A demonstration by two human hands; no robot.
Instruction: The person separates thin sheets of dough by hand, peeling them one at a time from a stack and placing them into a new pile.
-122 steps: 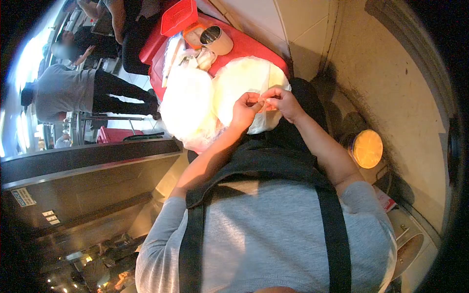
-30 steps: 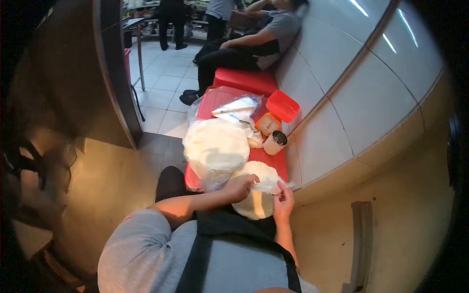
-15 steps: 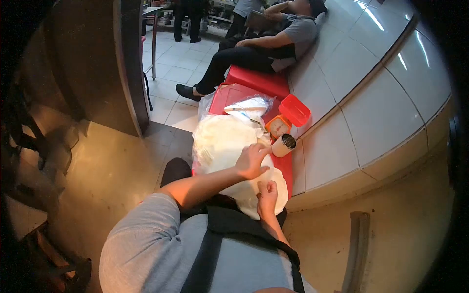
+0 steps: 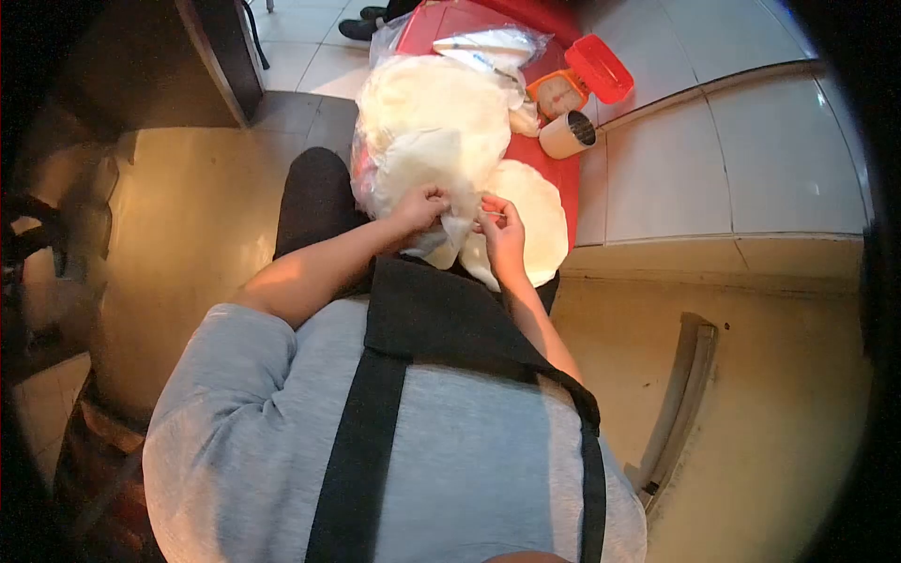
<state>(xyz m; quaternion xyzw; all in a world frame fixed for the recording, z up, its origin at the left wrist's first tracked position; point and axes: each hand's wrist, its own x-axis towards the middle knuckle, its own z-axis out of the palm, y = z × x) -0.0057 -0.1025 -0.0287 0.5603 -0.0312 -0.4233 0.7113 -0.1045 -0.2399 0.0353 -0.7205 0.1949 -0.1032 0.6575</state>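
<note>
A stack of thin, round, pale dough sheets (image 4: 436, 98) lies in front of me, partly in clear plastic. My left hand (image 4: 422, 208) pinches one thin, translucent dough sheet (image 4: 419, 161), lifted and draped over the near side of the stack. Close beside it, my right hand (image 4: 502, 228) has its fingers curled together at the right edge of that sheet. Under and right of my right hand lies a separate group of round sheets (image 4: 535, 211), spread flat and reaching toward my lap.
Beyond the stack, a plastic-wrapped white packet (image 4: 488, 49) rests on a red surface (image 4: 427, 28). An orange scale (image 4: 558, 94) with a red tray (image 4: 601, 68) and a pale cylindrical can (image 4: 566, 136) stand by the tiled wall (image 4: 657, 188). Another person's shoe (image 4: 357, 29) shows at the top.
My view has tilted down. My left hand has moved left from above the right-hand sheets to the stack's near edge, and a sheet is now lifted between my hands.
</note>
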